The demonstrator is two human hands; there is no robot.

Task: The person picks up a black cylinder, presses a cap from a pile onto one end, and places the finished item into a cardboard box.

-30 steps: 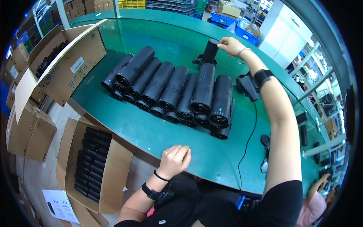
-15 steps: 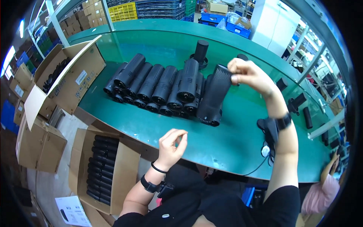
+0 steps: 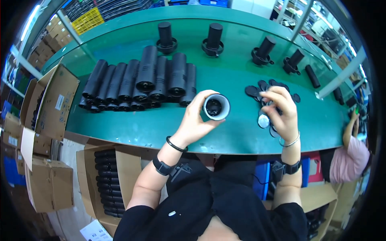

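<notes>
My left hand (image 3: 197, 120) is wrapped round a black cylindrical housing (image 3: 227, 107), its open end turned up toward me; the inside wall is pale with dark parts deeper in. Over a loose pile of black round caps (image 3: 253, 91), my right hand (image 3: 281, 112) has its fingers bent and apart, with a gap between thumb and forefinger. One cap with a silvery face (image 3: 263, 121) lies just below the thumb. To the left, several similar black housings (image 3: 130, 80) lie stacked in a row on the green table (image 3: 169, 136).
Along the table's far side stand several black cylinders in ringed holders (image 3: 213, 40). A carton (image 3: 60, 104) stands at the table's left end, and another carton of black cylinders (image 3: 128, 172) is below the front edge. Another person in a pink top (image 3: 350, 160) works at far right.
The housing has passed from my right hand to my left and now points its open end up. My right hand has moved to the caps. The view has swung right.
</notes>
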